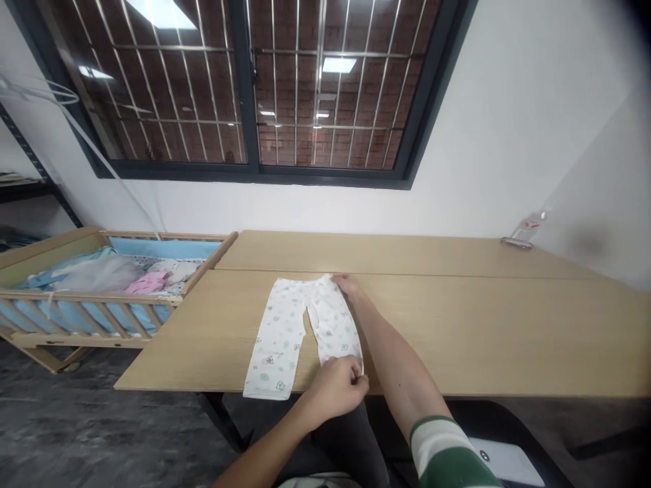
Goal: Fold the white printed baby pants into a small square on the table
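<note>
A pair of white baby pants with small green and grey prints lies flat on the wooden table, waistband toward the wall and legs toward me. My left hand is closed in a pinch on the hem of the right-hand leg, at the table's front edge, and covers part of that hem. Farther off, my right hand grips the right corner of the waistband, with its fingertips partly hidden. The other leg's hem reaches just over the front edge.
Left of the table stands a wooden crib with blue lining, a pink cloth and other fabrics inside. A clear bottle is at the table's far right. A white device rests on a black chair below.
</note>
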Available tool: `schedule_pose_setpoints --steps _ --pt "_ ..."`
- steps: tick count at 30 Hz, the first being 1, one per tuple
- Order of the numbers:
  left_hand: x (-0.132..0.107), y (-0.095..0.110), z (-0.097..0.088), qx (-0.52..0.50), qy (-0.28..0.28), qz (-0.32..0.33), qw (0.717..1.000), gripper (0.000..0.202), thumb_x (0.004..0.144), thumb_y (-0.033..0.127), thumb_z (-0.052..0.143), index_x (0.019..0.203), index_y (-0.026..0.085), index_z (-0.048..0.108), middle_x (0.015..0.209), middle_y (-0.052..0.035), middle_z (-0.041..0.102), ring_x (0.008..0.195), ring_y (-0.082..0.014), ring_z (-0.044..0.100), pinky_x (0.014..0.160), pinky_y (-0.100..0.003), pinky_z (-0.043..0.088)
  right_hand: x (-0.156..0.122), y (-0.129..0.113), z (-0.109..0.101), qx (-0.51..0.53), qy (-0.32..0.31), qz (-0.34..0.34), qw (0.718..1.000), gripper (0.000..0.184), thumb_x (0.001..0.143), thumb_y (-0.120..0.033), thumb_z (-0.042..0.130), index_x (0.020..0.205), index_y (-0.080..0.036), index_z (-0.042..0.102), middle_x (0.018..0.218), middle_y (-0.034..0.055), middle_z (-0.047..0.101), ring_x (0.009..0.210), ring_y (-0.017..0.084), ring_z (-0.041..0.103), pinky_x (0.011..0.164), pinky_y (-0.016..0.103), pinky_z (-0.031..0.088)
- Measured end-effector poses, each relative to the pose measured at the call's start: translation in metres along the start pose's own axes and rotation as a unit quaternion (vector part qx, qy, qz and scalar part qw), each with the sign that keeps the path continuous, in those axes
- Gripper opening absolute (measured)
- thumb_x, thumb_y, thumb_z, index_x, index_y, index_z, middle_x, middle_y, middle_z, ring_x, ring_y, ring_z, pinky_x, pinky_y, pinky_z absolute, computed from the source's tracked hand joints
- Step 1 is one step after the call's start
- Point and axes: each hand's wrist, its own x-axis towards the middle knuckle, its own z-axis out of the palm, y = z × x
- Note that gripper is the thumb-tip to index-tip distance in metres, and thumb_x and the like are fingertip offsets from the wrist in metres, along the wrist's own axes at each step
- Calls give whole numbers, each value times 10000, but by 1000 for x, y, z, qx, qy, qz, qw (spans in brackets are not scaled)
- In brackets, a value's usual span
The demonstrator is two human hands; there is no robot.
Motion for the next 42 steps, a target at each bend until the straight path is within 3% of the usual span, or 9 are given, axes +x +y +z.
schedule_pose_setpoints --steps 3,6,14,21,26,29,34,39,42 --pt "-12 -12 -10 -202 31 -16 979 214 891 392 557 769 217 544 696 -23 703 628 -163 646 598 -263 455 0 -15 8 38 -24 13 999 215 759 -197 745 937 -128 647 741 61 714 654 171 671 608 266 541" --pt "-31 -22 -26 -311 74 -23 947 300 869 473 614 757 209 525 674 -26 697 584 -140 611 559 -243 446 -1 -33 25 64 -46 3 997 263 741 -218 767 964 -139 653 780 47 715 674 161 669 616 251 534" --pt "-88 -59 -66 -327 172 -61 927 450 821 610 666 698 196 537 597 -9 667 481 -98 519 507 -226 412 -11 -53 106 73 -52 -25 996 199 713 -194 736 887 -154 650 679 -13 629 589 112 567 566 210 460" --pt "-116 -105 -72 -314 214 -97 920 448 856 615 629 736 191 547 577 9 650 476 -100 531 508 -222 394 -13 -38 170 22 -42 -21 999 174 673 -157 705 822 -176 616 722 -15 634 633 114 580 600 209 459" --pt "-122 -125 -72 -290 240 -119 919 438 862 614 606 743 199 533 569 9 641 464 -115 535 497 -228 395 -16 -27 199 -25 -47 -32 998 163 644 -127 689 767 -187 601 742 -12 652 676 120 585 628 208 453" --pt "-128 -133 -72 -228 258 -136 929 399 870 601 587 803 211 542 575 18 634 493 -146 567 506 -244 413 -23 -22 204 -45 -47 -48 997 140 670 -141 661 789 -190 606 773 -2 669 708 131 599 645 217 461" --pt "-142 -127 -70 -13 324 -118 939 256 944 493 527 923 241 569 611 42 587 556 -169 590 561 -262 445 -32 -28 193 -71 -68 -93 991 84 741 -142 595 800 -192 628 799 17 689 757 152 630 709 248 489" --pt "-145 -106 -52 201 342 49 917 174 979 315 520 1094 226 616 1083 -74 708 1025 -224 669 899 -354 522 -58 -43 176 -87 -125 -155 976 149 812 -120 591 922 -181 672 900 36 715 822 156 657 803 274 509" --pt "-140 -97 -35 337 303 117 883 389 969 204 505 1356 201 543 1419 -109 589 1338 -253 522 1061 -371 451 -99 -48 158 -97 -250 -252 930 256 877 -206 639 1129 -172 663 1038 70 730 914 173 681 875 312 523"
